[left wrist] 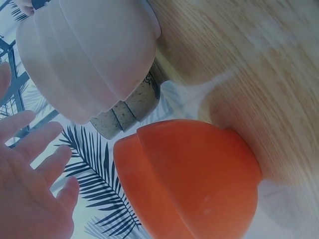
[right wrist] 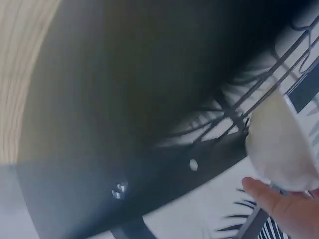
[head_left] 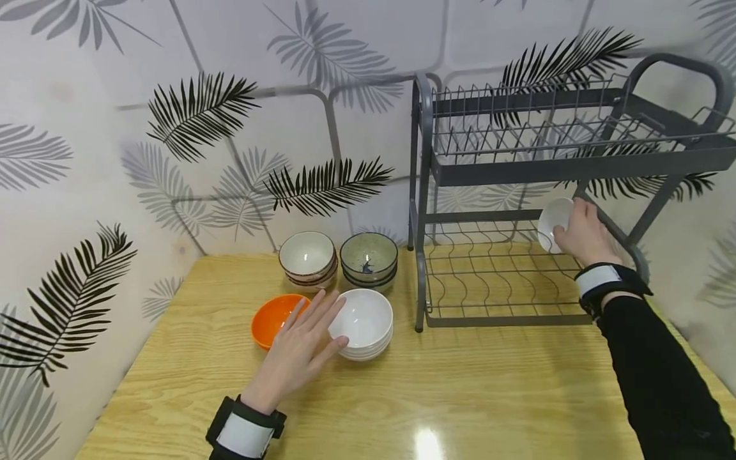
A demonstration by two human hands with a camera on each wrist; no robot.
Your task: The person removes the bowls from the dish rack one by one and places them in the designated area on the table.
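Observation:
My right hand (head_left: pixel 589 233) pinches a small white bowl (head_left: pixel 553 223) by its rim, tilted up on edge, inside the lower tier of the dish rack (head_left: pixel 506 319) near its right end. In the right wrist view that bowl (right wrist: pixel 279 144) overlaps the wires, with fingers (right wrist: pixel 284 206) at its lower side. My left hand (head_left: pixel 301 348) is spread with straight fingers before a stack of white bowls (head_left: pixel 365 319) and the orange bowls (head_left: pixel 275 319). In the left wrist view nothing lies in its palm, and two nested orange bowls (left wrist: pixel 194 174) show beside it.
Behind the white stack stand brown-rimmed cream bowls (head_left: pixel 307 255) and speckled green-grey bowls (head_left: pixel 369 259), each stacked. The rack's upper tier (head_left: pixel 575 163) overhangs the right hand. A leaf-patterned wall (head_left: pixel 241 160) closes off the back of the wooden table (head_left: pixel 460 390).

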